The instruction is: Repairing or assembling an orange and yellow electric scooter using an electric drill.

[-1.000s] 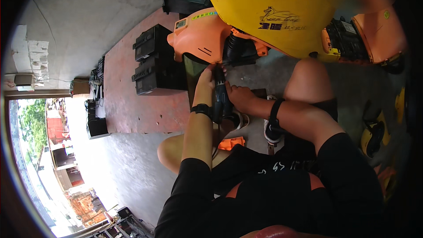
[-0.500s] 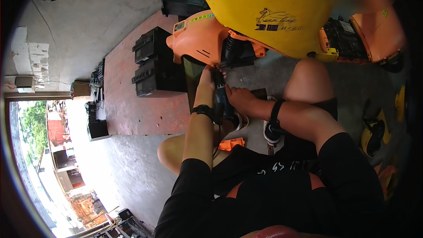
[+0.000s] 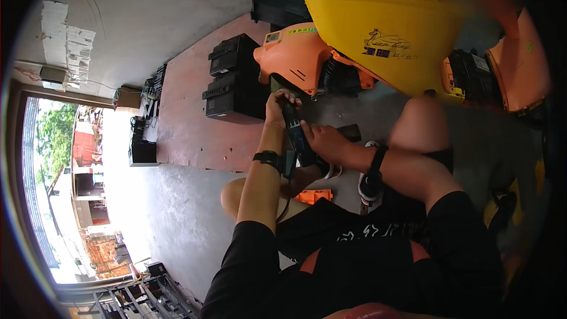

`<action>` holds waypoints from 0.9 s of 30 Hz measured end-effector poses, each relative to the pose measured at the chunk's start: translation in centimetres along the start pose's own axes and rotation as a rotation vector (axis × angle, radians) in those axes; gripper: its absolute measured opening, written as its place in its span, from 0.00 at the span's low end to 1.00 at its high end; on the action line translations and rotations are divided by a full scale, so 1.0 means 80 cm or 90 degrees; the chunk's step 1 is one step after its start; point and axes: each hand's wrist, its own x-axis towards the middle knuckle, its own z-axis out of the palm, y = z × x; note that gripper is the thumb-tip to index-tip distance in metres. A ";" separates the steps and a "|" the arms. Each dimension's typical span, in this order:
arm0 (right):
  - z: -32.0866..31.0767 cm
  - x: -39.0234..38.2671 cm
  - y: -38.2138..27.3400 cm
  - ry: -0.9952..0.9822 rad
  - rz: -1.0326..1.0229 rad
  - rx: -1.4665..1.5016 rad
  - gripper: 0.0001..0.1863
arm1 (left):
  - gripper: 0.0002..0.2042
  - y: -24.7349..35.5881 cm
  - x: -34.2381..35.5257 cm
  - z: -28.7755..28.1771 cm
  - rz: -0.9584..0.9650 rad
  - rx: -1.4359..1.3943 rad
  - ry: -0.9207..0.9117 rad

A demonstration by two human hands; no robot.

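A dark corded power tool (image 3: 296,133), long-bodied and shaped like an angle grinder, is held in front of my knees. My left hand (image 3: 277,108) is closed around its far end, with the fingertips curled over the top. On the tool's right side, my right hand (image 3: 323,140) grips the body, its index finger lying along the casing. The tool's working tip is hidden by my left fingers. Just beyond my hands is the orange front panel (image 3: 301,56) of a scooter lying on its side, apart from the tool.
The scooter's large yellow panel (image 3: 384,35) spreads across the top. Two black boxes (image 3: 236,94) stand on a reddish board (image 3: 189,121) to the left. An orange plastic piece (image 3: 313,195) lies on the floor between my legs. A doorway (image 3: 65,189) opens at far left.
The tool has tilted, its near end swinging to the right, and my hands have turned with it. My view has shifted, so the scooter and boxes appear farther right.
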 end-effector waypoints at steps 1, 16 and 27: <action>-0.009 0.004 -0.001 0.062 -0.015 0.009 0.38 | 0.06 0.016 -0.010 0.013 0.021 -0.031 -0.016; -0.267 -0.030 -0.017 0.422 -0.275 0.275 0.35 | 0.11 0.104 -0.143 0.240 0.154 -0.274 -0.308; -0.325 -0.076 -0.002 0.190 -0.088 1.517 0.37 | 0.10 0.075 -0.140 0.267 0.046 -0.260 -0.378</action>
